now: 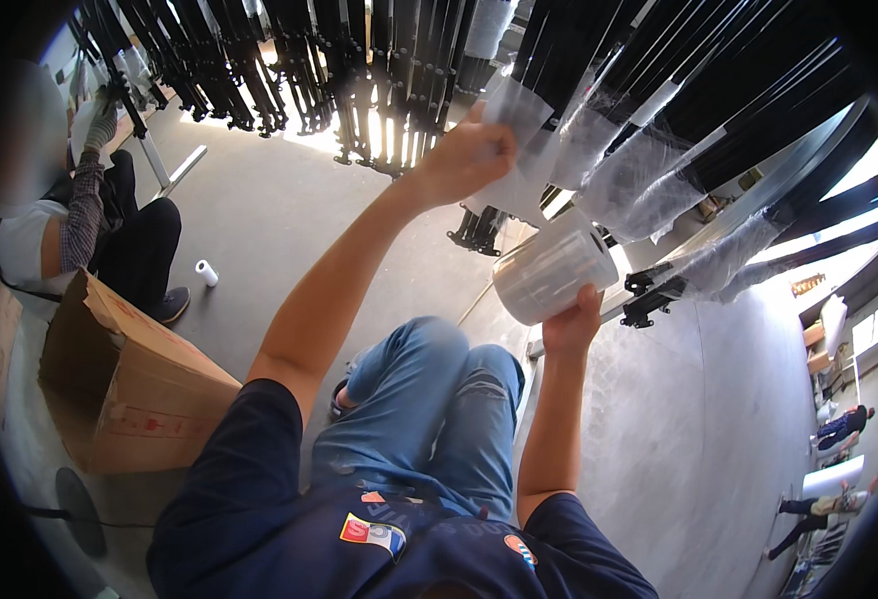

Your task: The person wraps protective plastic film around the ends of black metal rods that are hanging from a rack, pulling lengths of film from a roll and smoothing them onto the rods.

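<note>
My right hand (573,319) grips a wide roll of clear stretch film (551,272) from below, with its core end facing right. A sheet of film (521,150) runs up from the roll toward a bundle of black metal bars (584,50). Beside that sheet, my left hand (467,158) is closed, its fingers curled at the film's left edge. Loose, crinkled film (648,185) is wrapped round the neighbouring bars. The lower ends of the nearest bundle are partly hidden behind the film and roll.
Many black bars (359,70) hang in rows overhead. An open cardboard box (164,399) stands at left, near a seated co-worker (124,240). A small white roll (206,273) stands on the grey floor (259,220). More people (843,427) are far right.
</note>
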### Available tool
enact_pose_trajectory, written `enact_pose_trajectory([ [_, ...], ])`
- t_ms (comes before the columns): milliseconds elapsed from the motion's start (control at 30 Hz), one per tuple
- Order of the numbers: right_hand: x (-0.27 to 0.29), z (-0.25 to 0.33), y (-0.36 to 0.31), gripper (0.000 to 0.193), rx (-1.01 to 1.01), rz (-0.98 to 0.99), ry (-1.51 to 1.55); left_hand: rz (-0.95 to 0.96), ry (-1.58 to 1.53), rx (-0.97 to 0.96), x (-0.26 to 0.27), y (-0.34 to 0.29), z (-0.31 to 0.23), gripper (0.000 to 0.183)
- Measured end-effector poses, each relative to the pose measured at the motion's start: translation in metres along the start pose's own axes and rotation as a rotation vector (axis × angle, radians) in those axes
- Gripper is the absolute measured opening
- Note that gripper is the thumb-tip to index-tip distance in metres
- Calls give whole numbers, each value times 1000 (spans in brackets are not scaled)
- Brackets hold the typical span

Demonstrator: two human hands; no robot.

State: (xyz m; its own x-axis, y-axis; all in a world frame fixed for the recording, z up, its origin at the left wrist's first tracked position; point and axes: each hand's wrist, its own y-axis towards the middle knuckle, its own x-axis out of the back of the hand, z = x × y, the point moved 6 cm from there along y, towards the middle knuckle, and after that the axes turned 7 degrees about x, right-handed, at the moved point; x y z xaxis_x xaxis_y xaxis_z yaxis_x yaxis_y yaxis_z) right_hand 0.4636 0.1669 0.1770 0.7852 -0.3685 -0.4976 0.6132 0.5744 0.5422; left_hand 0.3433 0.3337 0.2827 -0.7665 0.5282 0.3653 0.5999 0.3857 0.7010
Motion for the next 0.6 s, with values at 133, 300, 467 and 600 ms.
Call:
enact_pose_trajectory([
  [133,26,-19,6,70,47,-121,-16,10,-51,-14,2,1,-3,6],
  [300,16,-5,47,68,252,-156,-407,-51,-68,93,1,-6,-1,7],
  [467,-7,-5,40,73,364,-294,-690,-69,-191,43,20,-18,-8,9],
  [600,-37,1,31,73,401,-361,-703,-18,-307,89,40,-27,-12,9],
])
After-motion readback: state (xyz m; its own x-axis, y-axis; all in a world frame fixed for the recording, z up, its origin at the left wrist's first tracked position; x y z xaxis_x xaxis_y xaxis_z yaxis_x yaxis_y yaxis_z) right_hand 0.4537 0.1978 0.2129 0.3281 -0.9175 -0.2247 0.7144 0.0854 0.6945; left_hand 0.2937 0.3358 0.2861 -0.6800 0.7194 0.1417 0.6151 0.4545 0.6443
